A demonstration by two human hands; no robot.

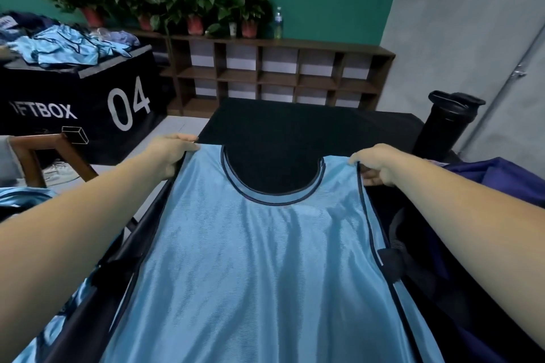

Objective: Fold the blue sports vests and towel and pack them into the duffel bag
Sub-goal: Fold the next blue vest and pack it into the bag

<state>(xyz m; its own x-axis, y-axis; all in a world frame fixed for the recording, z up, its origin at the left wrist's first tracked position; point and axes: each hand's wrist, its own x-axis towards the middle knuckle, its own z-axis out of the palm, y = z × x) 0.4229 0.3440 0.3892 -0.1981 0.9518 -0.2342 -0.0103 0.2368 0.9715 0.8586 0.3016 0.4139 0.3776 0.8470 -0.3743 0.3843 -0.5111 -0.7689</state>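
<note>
1. The vest (259, 268) runs off the bottom edge, so its hem is out of sight
2. At the right, the purple bag (498, 174) is cut by the edge and partly behind the right forearm; its inside is too dark to make out
3. Blue cloth (26, 194) at the lower left is mostly hidden by the left forearm, and what it is cannot be told
4. The left hand (171, 153) grips the vest's left shoulder strap, its fingers curled over the strap's top edge with the tips lost behind the fabric
5. The right hand (377, 165) pinches the right strap at its dark trim, with the other fingers curled underneath
6. The vest stretches between the two hands over the black table (295, 124), neckline away from the person; whether it lies on the table or hangs just above it is unclear
7. Far left, a heap of blue vests (65, 47) lies on a box (88, 103) marked 04, blurred and cut by the edge
8. A black bottle (445, 124) stands beyond the bag
</note>
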